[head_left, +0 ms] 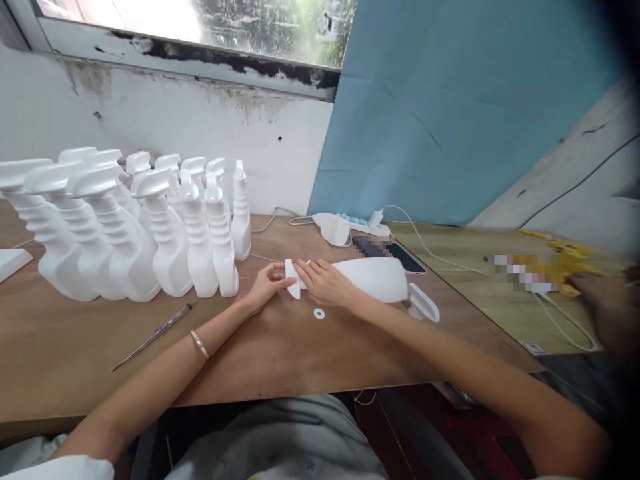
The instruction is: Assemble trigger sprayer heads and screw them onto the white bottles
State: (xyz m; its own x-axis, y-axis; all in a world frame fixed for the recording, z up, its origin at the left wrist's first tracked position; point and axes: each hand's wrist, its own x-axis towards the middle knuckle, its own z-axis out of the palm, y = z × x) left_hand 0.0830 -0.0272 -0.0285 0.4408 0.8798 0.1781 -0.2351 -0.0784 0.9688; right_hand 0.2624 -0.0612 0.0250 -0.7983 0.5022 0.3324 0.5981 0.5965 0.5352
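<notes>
A white trigger spray head [291, 277] is pinched between the fingers and thumb of my left hand [265, 288]. My right hand [324, 283] is closed over the other side of the same spray head, its fingers hiding most of it. Just beyond my right hand, a white spray bottle [375, 277] lies on its side; whether its neck joins the spray head is hidden. A small white ring washer [319, 313] lies on the table in front of my hands. Beside the bottle's base rests a loose white curved cover [425, 303].
Several white spray bottles [133, 257] stand upright at the left. A thin screwdriver [155, 335] lies before them. Behind my hands are a white plastic piece [333, 230], a power strip [367, 227] and a phone [405, 258]. At the far right, another person's hand [610, 307] nears yellow items [570, 257].
</notes>
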